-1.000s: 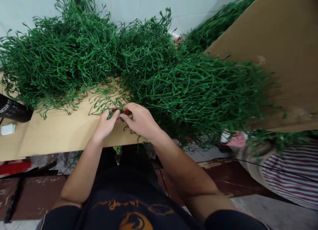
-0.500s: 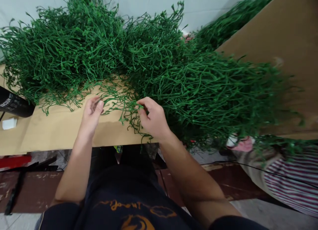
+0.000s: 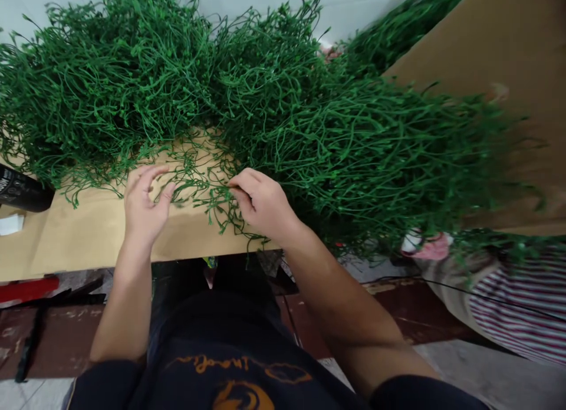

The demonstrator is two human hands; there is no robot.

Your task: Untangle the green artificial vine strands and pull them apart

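Observation:
Over the cardboard, my left hand (image 3: 145, 203) has its thumb and fingers spread apart in a curve, with nothing visible between them. To its right, my right hand (image 3: 263, 206) is closed in a pinch at the tip of thumb and forefinger on thin green plant stems (image 3: 216, 194) with small bud-like ends. These loose stems lie between the two hands. Behind my left hand rises a large heap of the same stems (image 3: 110, 85). Another thick pile (image 3: 375, 150) spreads beside and beyond my right hand.
A cardboard sheet (image 3: 88, 233) covers the work surface. At the left lie a black cylinder (image 3: 22, 189) with white lettering and a small white piece (image 3: 11, 224). A tall cardboard panel (image 3: 495, 44) leans at right, near a person's striped clothing (image 3: 522, 304).
My left hand has moved left and its fingers have opened wider. My right hand has shifted slightly left, still pinched at the stems. The view has shifted a little.

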